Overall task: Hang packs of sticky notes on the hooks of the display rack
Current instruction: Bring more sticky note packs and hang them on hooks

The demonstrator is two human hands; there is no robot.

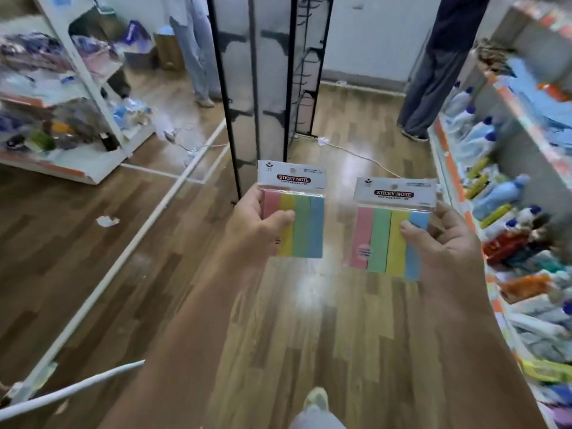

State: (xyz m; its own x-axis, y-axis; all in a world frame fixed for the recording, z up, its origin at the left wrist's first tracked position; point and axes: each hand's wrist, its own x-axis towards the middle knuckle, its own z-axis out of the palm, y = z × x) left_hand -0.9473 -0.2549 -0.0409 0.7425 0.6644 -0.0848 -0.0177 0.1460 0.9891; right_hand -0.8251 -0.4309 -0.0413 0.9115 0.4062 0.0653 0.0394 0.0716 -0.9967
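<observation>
Two sticky-note packs (305,224) (380,236), four colours each

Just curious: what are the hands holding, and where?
Left hand pinches one clear-wrapped pastel sticky-note pack by its left side; right hand a second pack by its right side.

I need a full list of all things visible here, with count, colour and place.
left pack: one, four pastel strips, in left grip
right pack: one, same colours, in right grip
display rack: one, black, centre ahead
left shelf: one, white, blurred goods
bottles: many, mixed colours, far right
standing people: two, legs only, background
floor: one, brown wood
paper scraps: two, white, on floor
left grip: one, bare, thumb on pack front
right grip: one, bare, likewise
</observation>
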